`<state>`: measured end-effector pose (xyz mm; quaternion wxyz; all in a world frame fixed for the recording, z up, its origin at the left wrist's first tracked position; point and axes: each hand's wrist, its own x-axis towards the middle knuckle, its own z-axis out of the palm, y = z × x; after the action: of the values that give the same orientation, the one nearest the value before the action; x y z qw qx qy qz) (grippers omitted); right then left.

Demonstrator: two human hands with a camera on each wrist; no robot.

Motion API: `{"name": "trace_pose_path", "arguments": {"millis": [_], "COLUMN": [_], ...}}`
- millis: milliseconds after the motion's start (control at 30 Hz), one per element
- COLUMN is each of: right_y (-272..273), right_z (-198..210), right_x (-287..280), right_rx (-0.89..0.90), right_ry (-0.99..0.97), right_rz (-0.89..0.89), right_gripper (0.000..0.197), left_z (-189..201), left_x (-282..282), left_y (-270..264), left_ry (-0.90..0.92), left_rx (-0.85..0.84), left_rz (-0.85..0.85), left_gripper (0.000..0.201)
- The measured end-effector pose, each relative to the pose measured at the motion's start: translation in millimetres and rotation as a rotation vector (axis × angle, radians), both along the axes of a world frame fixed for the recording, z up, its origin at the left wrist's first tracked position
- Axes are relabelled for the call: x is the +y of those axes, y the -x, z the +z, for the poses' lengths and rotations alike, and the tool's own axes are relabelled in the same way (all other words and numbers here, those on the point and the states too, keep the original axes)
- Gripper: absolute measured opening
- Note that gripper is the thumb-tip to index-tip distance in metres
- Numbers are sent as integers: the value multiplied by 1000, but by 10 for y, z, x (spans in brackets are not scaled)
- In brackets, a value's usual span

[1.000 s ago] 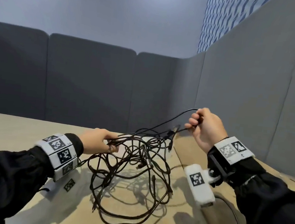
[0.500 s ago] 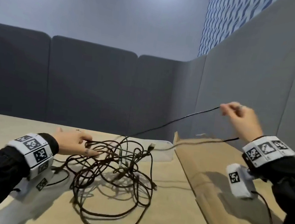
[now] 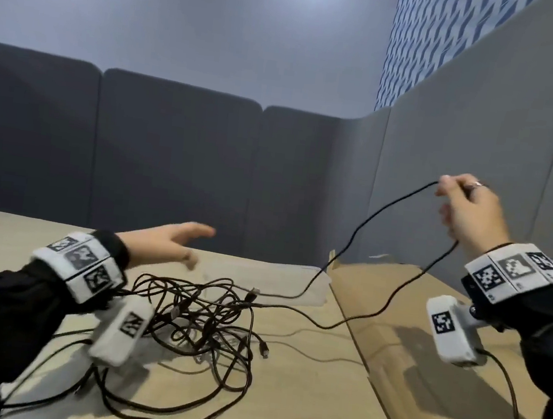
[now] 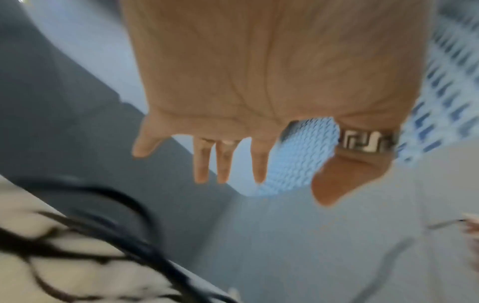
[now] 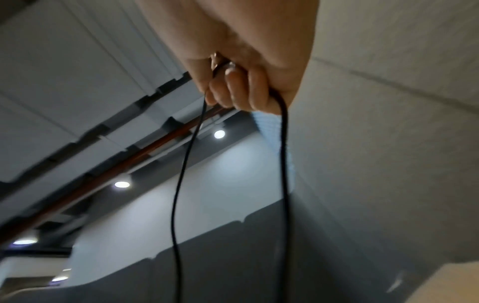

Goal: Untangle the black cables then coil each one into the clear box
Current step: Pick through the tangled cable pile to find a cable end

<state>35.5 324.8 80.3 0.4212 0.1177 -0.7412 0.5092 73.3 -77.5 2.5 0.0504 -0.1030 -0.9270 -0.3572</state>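
A tangle of black cables (image 3: 200, 318) lies on the light wooden table (image 3: 300, 384). My right hand (image 3: 468, 210) is raised high at the right and grips one black cable (image 3: 363, 222), whose two strands hang down toward the tangle. In the right wrist view the fingers (image 5: 241, 90) are curled round that cable (image 5: 283, 164). My left hand (image 3: 168, 243) hovers above the tangle with straight, spread fingers and holds nothing; the left wrist view shows its open palm (image 4: 259, 71). The clear box (image 3: 280, 280) stands behind the tangle, near the table's right edge.
Grey padded partitions (image 3: 170, 162) close in the table at the back and right. A brown cardboard sheet (image 3: 429, 364) lies along the right side. Loose cable loops (image 3: 142, 411) trail toward the table's near edge.
My right hand has pulled its cable up and to the right, drawing it out of the tangle. My left hand has let go of the cables and lifted with fingers spread.
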Motion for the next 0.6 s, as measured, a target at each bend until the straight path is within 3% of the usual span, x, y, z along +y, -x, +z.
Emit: {"name": "trace_pose_path", "arguments": {"millis": [33,67,167,200,267,300,367,467,533,600], "right_y": [-59,-124,-285,-293,-247,-215,-131,-82,-84,-73], "right_z": [15,31,84,54,-110,-241,-553,-904,-1006,-973], "right_x": [-155,-310,-638,-724,-902,-1002,-1203,-1435,-1536,-1553], "right_rx": [-29,-31,-46,-77,-211,-297,-451,-594,-679,-635], "right_ry": [-51,-78,-165,-236,-440,-550,-823,-1255,-1385,-1289], "right_rz": [68,141,260,254,219,196,194,189,204,268], "right_gripper": [31,31,28,24,11,24,57,70,60,31], "left_z": [21,17,-158,-223,-306,-333,-382,-414,-388,-348], "left_x": [213,415,860,946,1027,1041,1015,933,888,831], "left_y": [-14,-9,119,158,194,212,271,323,313,291], "left_ry": [-87,-61,337,511,792,835,732,425,228,87], "left_rx": [45,63,-75,-102,-34,8,29,88,151,205], "left_rz": [-69,-118,-143,-103,-35,-34,-87,-117,-104,-124], "left_gripper": [95,102,112,106,78,60,32,16,8,12]}}
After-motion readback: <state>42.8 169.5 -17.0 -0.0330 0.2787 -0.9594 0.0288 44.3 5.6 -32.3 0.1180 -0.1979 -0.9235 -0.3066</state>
